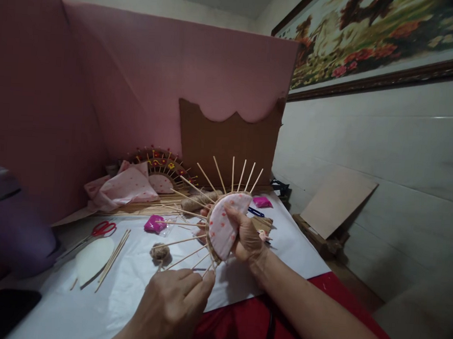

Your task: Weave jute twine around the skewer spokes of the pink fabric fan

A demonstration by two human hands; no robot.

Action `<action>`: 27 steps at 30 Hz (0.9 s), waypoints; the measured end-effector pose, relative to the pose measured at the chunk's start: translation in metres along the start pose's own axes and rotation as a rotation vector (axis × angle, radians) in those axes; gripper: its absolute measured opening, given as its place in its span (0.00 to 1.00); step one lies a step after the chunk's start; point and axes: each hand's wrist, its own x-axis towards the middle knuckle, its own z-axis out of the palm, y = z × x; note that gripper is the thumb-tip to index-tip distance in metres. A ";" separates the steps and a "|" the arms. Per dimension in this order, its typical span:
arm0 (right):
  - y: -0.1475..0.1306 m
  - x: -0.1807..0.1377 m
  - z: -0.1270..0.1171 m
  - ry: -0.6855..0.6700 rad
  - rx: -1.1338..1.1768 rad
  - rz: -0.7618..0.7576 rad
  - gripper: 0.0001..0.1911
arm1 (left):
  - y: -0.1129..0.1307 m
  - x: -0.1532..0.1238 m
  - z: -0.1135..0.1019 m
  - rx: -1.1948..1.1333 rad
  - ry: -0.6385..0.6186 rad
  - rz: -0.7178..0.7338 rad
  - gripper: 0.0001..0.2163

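Observation:
My right hand (243, 237) grips a half-round fan-like piece (223, 225) covered in pale pink cloth with orange-red spots. Its thumb lies over the cloth face, and the other fingers are behind it. Thin wooden sticks (233, 174) radiate from the curved edge, which is bound with brown twine. At the piece's lower end, my left hand (174, 302) is closed, back of the hand towards me, by the lowest sticks. Twine seems to run into its fingers, though the fingertips are largely hidden. Just beyond the left hand lies a small ball of twine (160, 254).
On the white-covered table (122, 306) lie red-handled scissors (103, 228), a white oval piece (94, 256), loose sticks (113, 260) and magenta packets (155, 224). Behind are a twine roll (194, 202), spotted cloth (123, 186) and a decorated half-round piece (161, 160). A purple container (11, 228) stands left.

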 end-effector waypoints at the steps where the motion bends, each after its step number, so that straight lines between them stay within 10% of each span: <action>1: 0.001 -0.001 0.001 0.003 0.009 0.010 0.14 | 0.001 -0.001 0.002 0.004 -0.013 0.004 0.07; 27: 0.005 0.001 0.001 -0.016 -0.016 0.119 0.18 | 0.011 0.001 0.008 0.052 -0.029 0.015 0.08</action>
